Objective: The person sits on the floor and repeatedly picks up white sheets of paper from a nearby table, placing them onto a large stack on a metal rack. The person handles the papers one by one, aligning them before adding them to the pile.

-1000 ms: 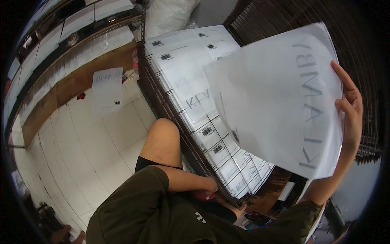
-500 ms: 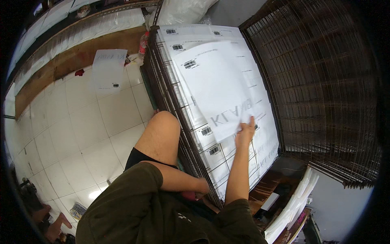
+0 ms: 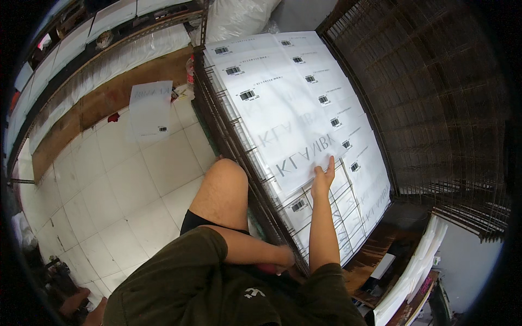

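Thin white rectangular sheets (image 3: 255,103) lay in overlapping rows on a brown metal-wire rack (image 3: 269,204). The bare right hand (image 3: 323,176) was at the near edge of one sheet; the bare left hand (image 3: 283,257) was just beside the rack's near end. Dark brown wire mesh panels (image 3: 446,108) stood right of the rack, a bulging white plastic sack (image 3: 236,22) behind it. Leftward, on a beige square-tiled floor (image 3: 109,195), a lone white sheet (image 3: 151,111) overlapped a brown wooden board (image 3: 98,111).

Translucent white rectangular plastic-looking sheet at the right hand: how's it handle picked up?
The translucent white plastic-looking sheet is probably light and floppy: fainter lettering seems to show through. It could slide if pushed: it looks smooth and overlaps similar flat white sheets.
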A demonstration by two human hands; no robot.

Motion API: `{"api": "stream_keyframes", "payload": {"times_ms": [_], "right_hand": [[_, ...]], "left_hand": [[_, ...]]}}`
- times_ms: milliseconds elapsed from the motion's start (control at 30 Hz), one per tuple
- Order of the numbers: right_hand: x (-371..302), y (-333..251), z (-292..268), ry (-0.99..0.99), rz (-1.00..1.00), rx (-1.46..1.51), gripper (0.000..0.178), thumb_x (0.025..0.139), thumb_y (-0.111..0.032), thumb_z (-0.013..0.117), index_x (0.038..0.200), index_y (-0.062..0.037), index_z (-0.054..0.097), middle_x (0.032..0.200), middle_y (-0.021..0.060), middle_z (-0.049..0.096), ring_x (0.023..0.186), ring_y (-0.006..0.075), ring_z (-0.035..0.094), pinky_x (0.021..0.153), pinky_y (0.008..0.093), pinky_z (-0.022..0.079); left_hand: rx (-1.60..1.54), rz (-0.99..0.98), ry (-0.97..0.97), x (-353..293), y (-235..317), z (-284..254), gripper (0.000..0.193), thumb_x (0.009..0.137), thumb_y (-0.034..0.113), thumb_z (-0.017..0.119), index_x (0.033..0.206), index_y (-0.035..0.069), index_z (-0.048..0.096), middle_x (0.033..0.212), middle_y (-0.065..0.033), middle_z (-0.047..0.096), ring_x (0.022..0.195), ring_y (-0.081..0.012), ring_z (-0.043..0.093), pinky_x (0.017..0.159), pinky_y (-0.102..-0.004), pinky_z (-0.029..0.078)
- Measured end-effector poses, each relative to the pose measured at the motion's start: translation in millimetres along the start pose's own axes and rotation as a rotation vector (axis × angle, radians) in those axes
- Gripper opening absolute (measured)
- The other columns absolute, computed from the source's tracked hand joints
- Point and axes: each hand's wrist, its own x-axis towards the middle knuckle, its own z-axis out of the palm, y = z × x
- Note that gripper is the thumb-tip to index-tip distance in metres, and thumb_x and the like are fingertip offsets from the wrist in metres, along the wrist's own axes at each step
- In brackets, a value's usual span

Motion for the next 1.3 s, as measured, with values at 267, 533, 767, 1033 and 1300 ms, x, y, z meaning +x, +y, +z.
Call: {"api": "stream_keyframes", "payload": {"times_ms": [267, 533, 767, 1033, 1300], "right_hand": [[-4, -11, 7, -0.011, 0.028, -0.028, 0.075, 0.073, 0.006, 0.049, 0.143, 0.0013, 0.024, 0.146, 0.0157, 0.027, 0.122, 0.0212, 0.042, 0.093, 0.0272, 0.039], [-2, -12, 7, -0.028, 0.042, 0.003, 0.079, 0.073, 0.008, 0.049, 0.145, -0.0037, 0.021, 0.149, 0.0196, 0.022, 0.129, 0.0253, 0.036, 0.097, 0.0294, 0.037], [-2, -15, 4, 0.04, 0.082, -0.078, 0.086, 0.073, 0.009, 0.049, 0.148, -0.0145, 0.014, 0.149, 0.0247, 0.016, 0.132, 0.0301, 0.03, 0.097, 0.0334, 0.037], [-3, 2, -4, 0.002, 0.043, -0.037, 0.079, 0.075, 0.008, 0.049, 0.146, -0.0092, 0.02, 0.147, 0.0203, 0.024, 0.089, 0.0156, 0.055, 0.073, 0.0263, 0.046], [-1, 22, -7, -0.025, 0.027, -0.067, 0.076, 0.076, 0.007, 0.049, 0.146, -0.0051, 0.02, 0.129, 0.0184, 0.049, 0.09, 0.017, 0.059, 0.074, 0.026, 0.047]], "left_hand": [[0.011, -0.009, -0.064, -1, 1, -2, 0.047, 0.076, 0.044, 0.067, 0.112, 0.015, 0.065, 0.112, -0.0091, 0.063, 0.107, -0.032, 0.059, 0.084, -0.0458, 0.049], [-0.002, -0.045, -0.075, -2, 6, -7, 0.047, 0.075, 0.044, 0.068, 0.112, 0.016, 0.065, 0.113, -0.0096, 0.063, 0.107, -0.0323, 0.059, 0.083, -0.0454, 0.05], [-0.028, -0.019, -0.128, 13, 3, 3, 0.053, 0.074, 0.046, 0.069, 0.115, 0.013, 0.064, 0.116, -0.0085, 0.062, 0.11, -0.0307, 0.057, 0.086, -0.0456, 0.048], [-0.025, -0.017, -0.099, 9, 3, 5, 0.051, 0.074, 0.046, 0.069, 0.109, 0.009, 0.067, 0.11, -0.0095, 0.064, 0.105, -0.0299, 0.06, 0.083, -0.0445, 0.049], [-0.029, 0.034, -0.013, -6, 3, -7, 0.046, 0.073, 0.039, 0.069, 0.103, 0.005, 0.064, 0.102, -0.0153, 0.065, 0.097, -0.0352, 0.062, 0.079, -0.0461, 0.05]]}}
